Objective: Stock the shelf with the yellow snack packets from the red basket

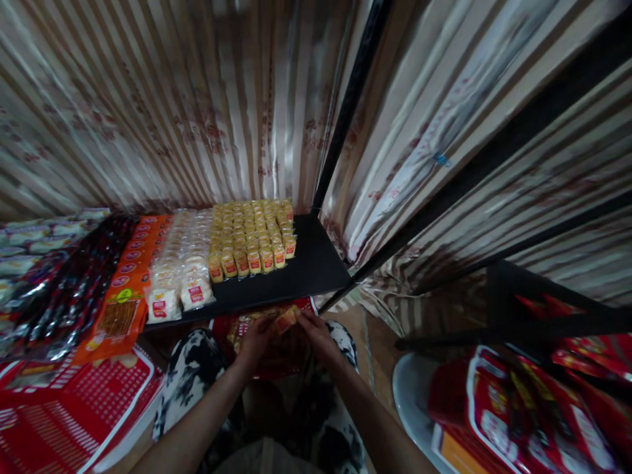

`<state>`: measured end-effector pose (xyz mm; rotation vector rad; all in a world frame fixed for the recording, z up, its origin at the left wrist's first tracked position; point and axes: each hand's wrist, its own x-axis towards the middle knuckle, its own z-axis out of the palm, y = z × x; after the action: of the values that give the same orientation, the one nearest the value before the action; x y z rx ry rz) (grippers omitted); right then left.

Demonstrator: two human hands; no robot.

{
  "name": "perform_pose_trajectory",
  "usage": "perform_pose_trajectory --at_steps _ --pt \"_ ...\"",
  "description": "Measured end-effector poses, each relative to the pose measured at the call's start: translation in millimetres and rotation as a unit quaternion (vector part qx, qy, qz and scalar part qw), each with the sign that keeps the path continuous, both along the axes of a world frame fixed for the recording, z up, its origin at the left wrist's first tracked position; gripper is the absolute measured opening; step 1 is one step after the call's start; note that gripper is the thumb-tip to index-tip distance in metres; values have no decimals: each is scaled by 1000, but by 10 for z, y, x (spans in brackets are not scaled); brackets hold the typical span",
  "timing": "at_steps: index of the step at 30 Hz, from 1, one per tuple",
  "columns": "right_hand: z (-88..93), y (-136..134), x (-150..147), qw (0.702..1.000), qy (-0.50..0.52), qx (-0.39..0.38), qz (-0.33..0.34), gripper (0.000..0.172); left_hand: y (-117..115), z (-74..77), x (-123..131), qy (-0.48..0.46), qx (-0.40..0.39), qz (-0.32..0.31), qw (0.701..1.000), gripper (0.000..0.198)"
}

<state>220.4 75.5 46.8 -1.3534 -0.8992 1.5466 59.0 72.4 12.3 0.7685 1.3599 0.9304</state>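
Note:
Between my left hand [257, 337] and my right hand [316, 329] is a small yellow snack packet [287, 319] with a reddish label. Fingers of both hands close on its two ends. Right below the hands sits a red basket [313, 304] with more yellowish packets [240, 329] inside, partly hidden by my hands and knees. Ahead, on a black shelf [316, 263], stand tight rows of matching yellow packets [254, 260]. Left of these rows lie clear packs of white snacks [196, 289] with red labels.
Orange snack bags [133, 276] and dark shiny packs [79, 283] fill the shelf's left part. A red basket [74, 421] stands at lower left. On the right are a white tub [409, 388] and red packages [548, 408]. Black metal posts [345, 125] and striped curtains [222, 99] surround the shelf.

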Motion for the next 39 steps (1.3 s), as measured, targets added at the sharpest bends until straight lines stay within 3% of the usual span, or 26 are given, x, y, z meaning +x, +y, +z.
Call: perform_pose_trajectory --at_steps 5,12,15,19,22,24,27,30,34,39 --pt "141 -2 -85 997 57 55 -15 40 57 241 190 22 29 37 999 34" --pt "209 105 13 990 -35 108 -84 28 241 378 453 -33 86 -5 996 37" --pt "236 310 148 985 -69 134 -88 28 502 512 553 82 120 -63 987 24" --pt "316 831 359 967 -105 200 -120 41 947 907 662 276 256 -109 920 34" --pt "396 1321 502 934 -190 264 -147 37 1256 1211 738 376 357 -140 843 40" --pt "419 1646 563 908 -255 297 -150 34 1441 1329 788 432 394 -176 792 42" --pt "373 2084 581 883 -322 312 -139 32 1697 1365 854 483 393 -237 745 49" --pt "263 2431 532 881 -357 290 -111 31 1920 1316 899 520 361 -273 725 56" --pt "134 2748 434 876 -404 254 -68 32 2173 1262 913 561 308 -295 709 58" --pt "39 2997 321 864 -448 229 -10 35 2492 1253 812 582 304 -257 709 49"
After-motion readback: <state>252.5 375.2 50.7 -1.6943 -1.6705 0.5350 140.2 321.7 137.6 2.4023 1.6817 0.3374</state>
